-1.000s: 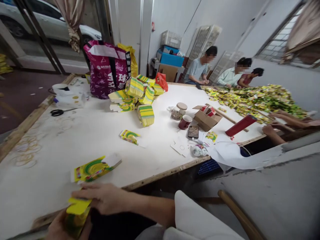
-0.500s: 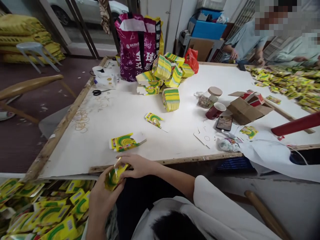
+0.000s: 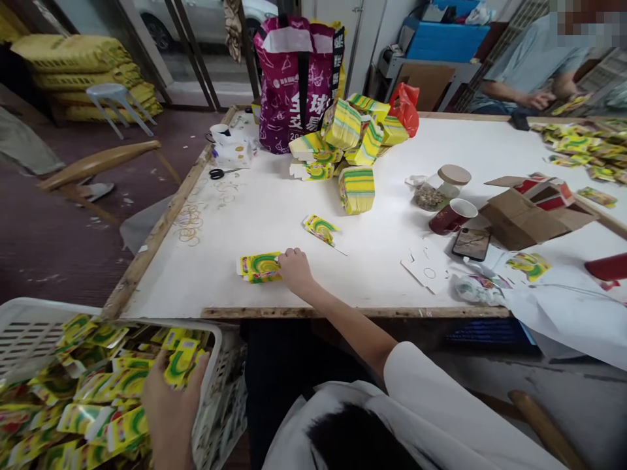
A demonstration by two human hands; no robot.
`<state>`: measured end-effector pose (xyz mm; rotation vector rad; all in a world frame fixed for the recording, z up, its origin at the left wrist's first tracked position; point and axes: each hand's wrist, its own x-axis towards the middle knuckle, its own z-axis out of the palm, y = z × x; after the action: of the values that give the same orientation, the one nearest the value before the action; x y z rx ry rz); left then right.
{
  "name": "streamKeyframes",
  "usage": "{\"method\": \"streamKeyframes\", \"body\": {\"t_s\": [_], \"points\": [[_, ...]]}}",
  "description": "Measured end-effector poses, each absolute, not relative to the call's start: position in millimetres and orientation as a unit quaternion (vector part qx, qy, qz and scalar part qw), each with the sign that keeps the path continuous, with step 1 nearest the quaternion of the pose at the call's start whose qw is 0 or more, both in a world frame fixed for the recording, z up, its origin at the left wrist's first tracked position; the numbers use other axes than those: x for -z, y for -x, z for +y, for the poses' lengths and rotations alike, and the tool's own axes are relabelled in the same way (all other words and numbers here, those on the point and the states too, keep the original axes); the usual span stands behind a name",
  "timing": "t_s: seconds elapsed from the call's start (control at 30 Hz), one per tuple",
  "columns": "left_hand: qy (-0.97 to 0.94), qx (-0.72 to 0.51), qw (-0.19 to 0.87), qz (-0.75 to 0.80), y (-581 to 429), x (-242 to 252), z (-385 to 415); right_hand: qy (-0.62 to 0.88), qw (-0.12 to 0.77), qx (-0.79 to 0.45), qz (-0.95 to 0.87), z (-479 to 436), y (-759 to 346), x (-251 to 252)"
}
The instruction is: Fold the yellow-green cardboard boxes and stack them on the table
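Observation:
My right hand [image 3: 295,267] reaches onto the white table [image 3: 206,287] and closes its fingers on the end of a flat yellow-green carton [image 3: 259,267] lying near the front edge. My left hand [image 3: 169,408] is down at the white plastic basket [image 3: 223,365] beside me, fingers around a small yellow-green packet [image 3: 179,362] at the top of the heap of the same packets [image 3: 83,405]. Another flat carton [image 3: 321,228] lies a little further in on the table.
A pile of bundled yellow-green cartons [image 3: 350,147] and a magenta bag [image 3: 296,81] stand at the back. A cup [image 3: 450,217], jar [image 3: 443,186], phone [image 3: 471,243] and open cardboard box [image 3: 526,212] sit to the right. Scissors [image 3: 221,173] and rubber bands [image 3: 189,219] lie left. Another person [image 3: 531,65] works at the far side.
The view swung left and down. My hands, together on one packet before, have parted: the left went down to the basket with a packet, the right reached out to the carton on the table.

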<state>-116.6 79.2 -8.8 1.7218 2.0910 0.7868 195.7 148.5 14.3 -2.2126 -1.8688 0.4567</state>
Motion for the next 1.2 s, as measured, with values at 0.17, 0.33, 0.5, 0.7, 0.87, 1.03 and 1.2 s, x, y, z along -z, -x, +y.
{"method": "streamKeyframes", "body": {"t_s": [0.17, 0.33, 0.5, 0.7, 0.87, 1.03, 1.2], "points": [[-0.608, -0.335, 0.280, 0.663, 88, 21, 77, 0.767, 0.101, -0.151, -0.616, 150, -186, -9], [-0.601, -0.365, 0.356, 0.616, 67, 16, 81, 0.768, 0.131, -0.166, -0.605, 153, -185, -10], [-0.577, -0.341, 0.494, 0.554, 56, 19, 75, 0.735, 0.217, -0.218, -0.604, 146, -199, -13], [-0.435, -0.506, 0.610, 0.428, 13, 10, 75, 0.612, 0.328, -0.305, -0.651, 104, -177, -33], [-0.338, -0.618, 0.566, 0.427, -11, -1, 85, 0.456, 0.425, -0.481, -0.617, 77, -146, -36], [-0.344, -0.635, 0.535, 0.439, -18, -12, 78, 0.403, 0.439, -0.586, -0.549, 75, -143, -27], [-0.259, -0.659, 0.589, 0.389, -16, -22, 81, 0.341, 0.428, -0.655, -0.521, 66, -128, -18]]}}
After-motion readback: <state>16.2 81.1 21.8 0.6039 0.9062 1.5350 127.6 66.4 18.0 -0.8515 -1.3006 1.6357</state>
